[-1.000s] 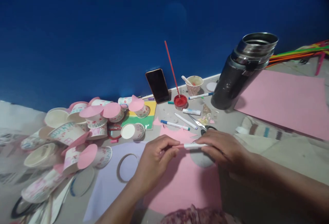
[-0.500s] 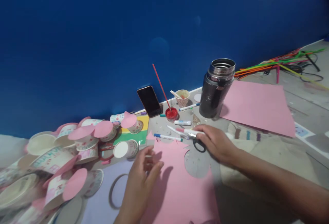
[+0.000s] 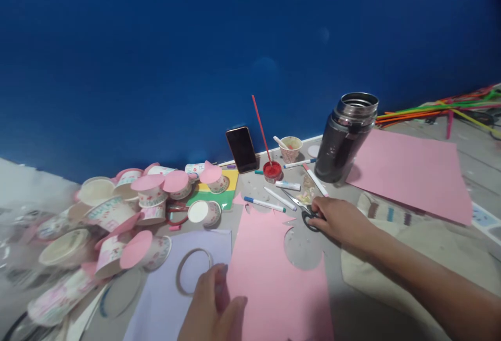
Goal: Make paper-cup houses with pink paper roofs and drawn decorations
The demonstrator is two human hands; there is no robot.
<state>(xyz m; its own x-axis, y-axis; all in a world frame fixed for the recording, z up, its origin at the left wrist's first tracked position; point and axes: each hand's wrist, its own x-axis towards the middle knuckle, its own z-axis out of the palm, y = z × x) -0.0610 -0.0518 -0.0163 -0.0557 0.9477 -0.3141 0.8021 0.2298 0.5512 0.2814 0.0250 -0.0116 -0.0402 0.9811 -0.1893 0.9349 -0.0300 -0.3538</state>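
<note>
My right hand (image 3: 336, 221) has its fingers closed on the handles of black-handled scissors (image 3: 309, 216), whose blades point up and left among the markers. A pink marker (image 3: 315, 180) lies beyond the scissors. My left hand (image 3: 213, 304) is low in the view, fingers apart and holding nothing, over the edge between the lilac sheet (image 3: 156, 299) and the cut pink sheet (image 3: 274, 278). A round hole is cut in the pink sheet. On the lilac sheet lies a ring (image 3: 193, 271). A blue-capped marker (image 3: 265, 204) and a white marker (image 3: 280, 198) rest above the pink sheet.
Paper cups with pink discs (image 3: 151, 197) crowd the left. A phone (image 3: 241, 149) leans on the blue wall, beside a red pot (image 3: 272, 171) with a stick and a small cup (image 3: 290, 149). A dark flask (image 3: 344, 137) stands before another pink sheet (image 3: 415, 174); a cloth bag (image 3: 391, 263) lies right.
The pink marker has left my right hand and lies near the flask. That hand now grips the scissors. My left hand has moved down, nearer the bottom edge. The camera view has shifted left.
</note>
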